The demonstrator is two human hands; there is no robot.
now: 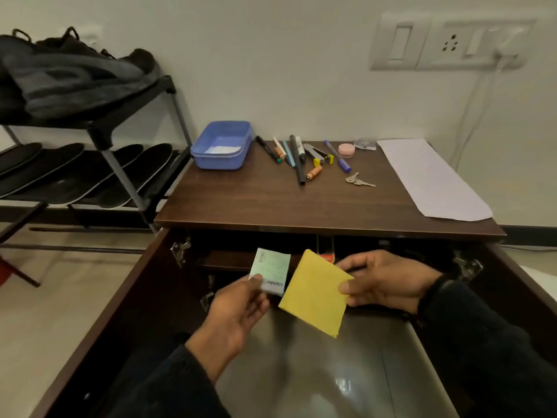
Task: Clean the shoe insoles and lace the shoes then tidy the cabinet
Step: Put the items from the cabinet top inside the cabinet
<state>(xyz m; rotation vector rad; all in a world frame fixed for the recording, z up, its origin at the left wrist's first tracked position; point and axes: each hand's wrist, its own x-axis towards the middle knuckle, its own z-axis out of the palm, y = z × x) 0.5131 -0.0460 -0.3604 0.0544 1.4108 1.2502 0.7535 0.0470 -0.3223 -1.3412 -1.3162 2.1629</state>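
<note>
The dark wooden cabinet stands with both doors swung open; its interior is shadowed and hard to read. On its top lie a white paper sheet, a blue plastic tub, scattered pens and markers, keys and a small pink jar. To the left, a shoe rack carries black shoes above black insoles. In front of the opening, the right hand pinches a yellow folded cloth by its edge, while the left hand grips a small pale-green box between thumb and fingers.
</note>
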